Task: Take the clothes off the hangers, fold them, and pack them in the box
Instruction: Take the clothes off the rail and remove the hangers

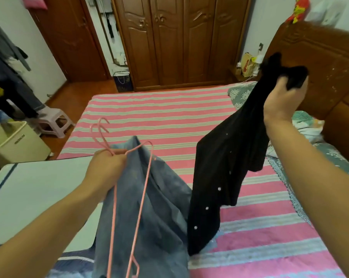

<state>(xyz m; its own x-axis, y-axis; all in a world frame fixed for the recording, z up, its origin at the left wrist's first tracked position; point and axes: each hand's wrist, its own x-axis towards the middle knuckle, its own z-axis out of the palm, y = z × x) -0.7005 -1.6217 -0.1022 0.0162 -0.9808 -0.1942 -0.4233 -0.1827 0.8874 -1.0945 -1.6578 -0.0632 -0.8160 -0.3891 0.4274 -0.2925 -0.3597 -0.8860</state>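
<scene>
The black garment (pixel 227 167) hangs from the right hand (pixel 284 99), which is clenched round its bunched top end; its long axis runs slantwise from that hand at upper right down to lower left, the bottom hem reaching the bed (pixel 159 109); the cloth looks soft and matte, dotted with small white studs or buttons. The left hand (pixel 107 165) is closed round the necks of 2 pink wire hangers (pixel 129 207); their hooks point up and away from the person, their thin triangular frames trail down toward the camera. A blue denim garment (pixel 159 217), faded and stiffly creased, hangs beneath that hand along with the hangers, long axis running toward the camera; whether it sits on a hanger I cannot tell. The bed wears a sheet of pink, white and pale green stripes. A white flat-topped box (pixel 39 189) sits at the bed's left side; a cream bin (pixel 15 143) and a pink plastic stool (pixel 53 121) stand on the floor beyond it; a carved wooden wardrobe (pixel 179 41) fills the far wall.
</scene>
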